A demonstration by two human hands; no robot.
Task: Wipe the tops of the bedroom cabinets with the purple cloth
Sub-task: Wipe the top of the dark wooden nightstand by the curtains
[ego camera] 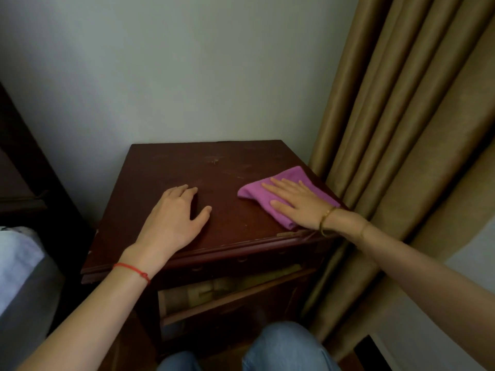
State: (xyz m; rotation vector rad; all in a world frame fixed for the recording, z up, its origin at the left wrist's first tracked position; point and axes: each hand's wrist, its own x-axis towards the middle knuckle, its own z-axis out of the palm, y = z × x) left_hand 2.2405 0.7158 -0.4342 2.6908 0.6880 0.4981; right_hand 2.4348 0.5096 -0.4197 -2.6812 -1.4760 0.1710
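Observation:
A dark red-brown wooden cabinet (pixel 219 167) stands against the wall, its top scuffed and marked. The purple cloth (pixel 288 175) lies folded on the right side of the top, close to the right edge. My right hand (pixel 293 200) presses flat on the cloth with fingers stretched out toward the left. My left hand (pixel 174 219) rests palm down on the bare left part of the top, fingers slightly curled, holding nothing.
Tan curtains (pixel 401 129) hang right beside the cabinet's right edge. A bed with pale sheets (pixel 18 266) and a dark headboard (pixel 24 167) lies to the left. The cabinet's lower drawer (pixel 227 293) stands partly open. My knees in blue jeans (pixel 281 349) are below.

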